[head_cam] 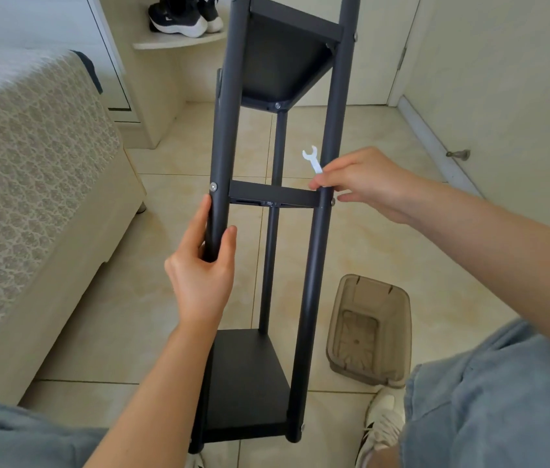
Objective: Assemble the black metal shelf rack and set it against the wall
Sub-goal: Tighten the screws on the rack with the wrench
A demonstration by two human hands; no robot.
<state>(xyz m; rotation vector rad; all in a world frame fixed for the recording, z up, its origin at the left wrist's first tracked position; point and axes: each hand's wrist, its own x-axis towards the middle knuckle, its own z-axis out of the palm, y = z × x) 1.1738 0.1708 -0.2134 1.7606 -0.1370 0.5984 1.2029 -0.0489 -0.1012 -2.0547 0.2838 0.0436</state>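
The black metal shelf rack (314, 258) stands upright on the tiled floor between my knees, with a bottom shelf (246, 376), a middle shelf bar (273, 194) and an upper shelf (283, 62) bolted to round posts. My left hand (202, 261) grips the left front post just below the middle shelf. My right hand (364, 184) pinches a small white flat wrench (312, 158) at the right front post, level with the middle shelf; its open jaw points up.
A bed (30, 184) with a patterned cover fills the left. A translucent brown bin (368, 329) stands on the floor at the right of the rack. Black sneakers (182, 15) sit on a corner shelf behind. A wall with a doorstop (459, 153) runs along the right.
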